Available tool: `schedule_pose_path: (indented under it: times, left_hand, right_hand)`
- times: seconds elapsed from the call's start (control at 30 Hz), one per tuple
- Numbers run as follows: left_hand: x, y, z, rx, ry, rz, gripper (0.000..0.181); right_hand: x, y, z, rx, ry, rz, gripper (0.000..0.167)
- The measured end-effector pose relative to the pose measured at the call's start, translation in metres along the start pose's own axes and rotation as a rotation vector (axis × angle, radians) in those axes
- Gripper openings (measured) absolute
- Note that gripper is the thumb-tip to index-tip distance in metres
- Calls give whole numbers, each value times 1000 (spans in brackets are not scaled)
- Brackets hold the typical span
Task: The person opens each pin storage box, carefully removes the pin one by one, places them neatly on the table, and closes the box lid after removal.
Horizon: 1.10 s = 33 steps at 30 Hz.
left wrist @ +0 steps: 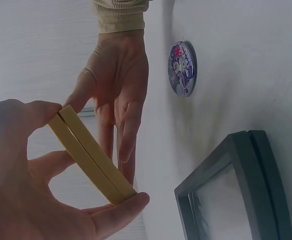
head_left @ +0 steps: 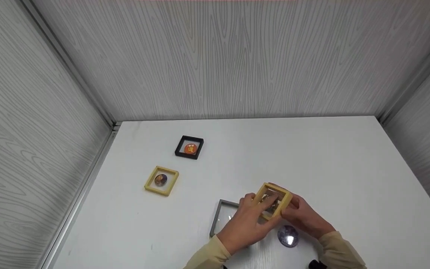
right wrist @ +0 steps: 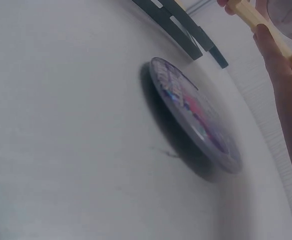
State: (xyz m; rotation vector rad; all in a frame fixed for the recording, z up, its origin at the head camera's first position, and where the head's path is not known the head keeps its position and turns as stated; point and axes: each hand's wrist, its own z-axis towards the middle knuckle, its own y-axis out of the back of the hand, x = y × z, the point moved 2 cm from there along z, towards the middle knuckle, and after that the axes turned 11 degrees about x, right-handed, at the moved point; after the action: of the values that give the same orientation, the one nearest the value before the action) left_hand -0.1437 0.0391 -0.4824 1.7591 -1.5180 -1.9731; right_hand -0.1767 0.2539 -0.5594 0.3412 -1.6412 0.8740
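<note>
Both hands hold a small yellow square display frame [head_left: 286, 203] above the table. My left hand [head_left: 245, 228] grips its left side, and one finger lies across its front in the head view. My right hand [head_left: 304, 217] pinches the right side. Edge-on in the left wrist view, the yellow frame [left wrist: 93, 157] shows two halves with a thin gap at one end. A round thing shows within it, its face unclear. Beneath the hands lie a purple round badge [head_left: 287, 236] and a grey square frame [head_left: 217, 218], partly hidden by my left hand.
Farther left on the white table [head_left: 330, 160] lie a black frame [head_left: 178, 151] around an orange badge [head_left: 190, 149] and another yellow frame [head_left: 149, 183] around a dark round badge [head_left: 161, 180]. Grey wood-grain panels [head_left: 218, 59] stand at the back and both sides.
</note>
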Motion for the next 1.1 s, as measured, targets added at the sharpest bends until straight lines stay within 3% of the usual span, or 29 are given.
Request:
schedule_pose_path:
  times: [0.1,0.33,0.6,0.97,1.1]
  left_hand:
    - [0,-1,1,-11,-2,3,63]
    - [-2,0,4,-53,77,14,91]
    - [-5,-1,4,-41,59,31,89]
    - [-2,-1,3,-10,20,-36,80]
    - [0,0,5,-10,43,-83,79]
  right_hand:
    - [0,0,-1,-11,-6,-8,69]
    - [0,-3,1,-44,-12,-15,66]
    - [-6,-3,-2,-76,-33,-10,63]
    - [-10,-3,-8,-7,6,29,56]
    - [-11,-1,-8,29,36,66,53]
